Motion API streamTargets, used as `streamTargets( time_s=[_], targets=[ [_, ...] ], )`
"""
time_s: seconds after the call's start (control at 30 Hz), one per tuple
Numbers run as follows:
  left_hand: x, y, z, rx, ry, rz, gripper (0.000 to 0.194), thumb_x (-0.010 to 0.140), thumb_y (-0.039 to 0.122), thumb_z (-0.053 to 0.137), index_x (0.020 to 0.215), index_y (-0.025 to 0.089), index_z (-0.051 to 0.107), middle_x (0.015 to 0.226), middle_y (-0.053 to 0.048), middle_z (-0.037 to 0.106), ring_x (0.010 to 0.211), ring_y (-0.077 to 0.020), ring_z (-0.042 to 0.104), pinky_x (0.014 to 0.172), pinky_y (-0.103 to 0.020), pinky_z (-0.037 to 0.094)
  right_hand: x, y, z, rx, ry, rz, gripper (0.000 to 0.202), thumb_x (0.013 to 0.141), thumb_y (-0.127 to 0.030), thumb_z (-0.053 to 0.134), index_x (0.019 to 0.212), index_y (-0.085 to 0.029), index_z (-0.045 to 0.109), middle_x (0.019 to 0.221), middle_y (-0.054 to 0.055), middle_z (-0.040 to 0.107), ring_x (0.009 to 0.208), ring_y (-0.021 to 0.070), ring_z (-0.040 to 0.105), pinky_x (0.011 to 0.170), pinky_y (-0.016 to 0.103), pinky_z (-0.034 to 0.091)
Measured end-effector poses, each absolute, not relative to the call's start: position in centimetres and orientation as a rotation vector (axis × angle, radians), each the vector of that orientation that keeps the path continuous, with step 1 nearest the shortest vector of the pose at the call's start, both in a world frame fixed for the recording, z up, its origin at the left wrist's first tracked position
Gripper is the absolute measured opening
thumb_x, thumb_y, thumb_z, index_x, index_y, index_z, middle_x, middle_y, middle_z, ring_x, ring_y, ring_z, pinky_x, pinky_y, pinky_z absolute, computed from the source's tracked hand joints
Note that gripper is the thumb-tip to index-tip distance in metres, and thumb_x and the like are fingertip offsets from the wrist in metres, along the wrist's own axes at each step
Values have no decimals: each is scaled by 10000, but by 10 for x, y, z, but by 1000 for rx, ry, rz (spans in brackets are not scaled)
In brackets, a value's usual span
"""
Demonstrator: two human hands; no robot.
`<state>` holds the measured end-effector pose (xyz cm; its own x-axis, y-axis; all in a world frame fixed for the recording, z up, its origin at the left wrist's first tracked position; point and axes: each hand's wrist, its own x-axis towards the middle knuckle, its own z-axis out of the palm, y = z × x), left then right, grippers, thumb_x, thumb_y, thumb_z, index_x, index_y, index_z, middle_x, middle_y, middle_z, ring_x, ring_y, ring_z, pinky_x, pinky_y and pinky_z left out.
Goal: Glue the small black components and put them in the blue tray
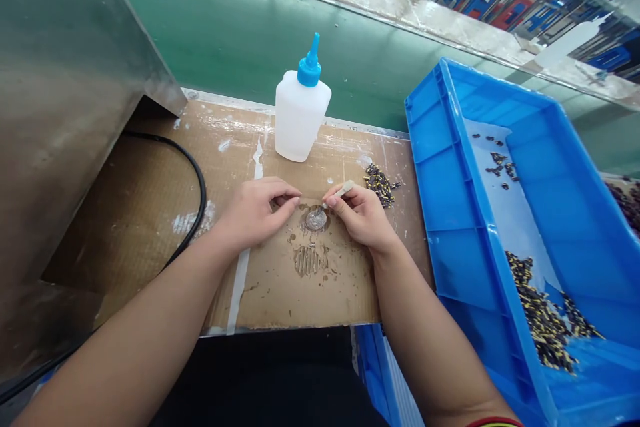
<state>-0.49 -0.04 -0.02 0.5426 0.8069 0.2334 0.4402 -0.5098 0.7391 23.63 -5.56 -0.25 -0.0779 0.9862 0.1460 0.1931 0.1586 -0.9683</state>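
My right hand [364,213] pinches a short pale stick-like tool [344,189] between thumb and fingers. The tool's lower end points at a small round silvery dish [316,219] on the cardboard; whether it touches is too small to tell. Left of the dish is my left hand [263,210], its thumb and fingertips pressed together. Anything between those fingertips is too small to make out. Just beyond my right hand lies a pile of small dark pieces with yellow parts [380,185]. A white squeeze bottle with a blue nozzle cap [303,117] stands upright behind both hands.
A large blue crate [434,193] on the right holds white sheeting and more dark-and-yellow pieces [543,320]. A black cable [200,180] curves along the left beside a metal housing [65,113]. Torn, stained cardboard [310,300] covers the table. A green belt [225,20] runs behind.
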Motion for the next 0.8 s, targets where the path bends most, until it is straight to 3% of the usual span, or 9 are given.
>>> streamTargets(
  time_s=[0.57,0.8],
  targets=[
    [-6,-1,2,2145,1009,742,195,967,318,656,1020,220,816,1027,-50,821,876,-209,737,811,-354,572,239,-58,0,-1224,-1443,1015,384,976,-582,763,887,-210,730,839,31,708,721,160,609,706,322,515],
    [-6,-1,1,2154,1007,752,179,965,299,666,1018,219,817,1016,-39,821,870,-200,734,809,-349,564,236,-61,-1,-1267,-1484,979,388,980,-598,749,908,-216,743,868,49,733,789,188,653,740,336,540]
  ],
)
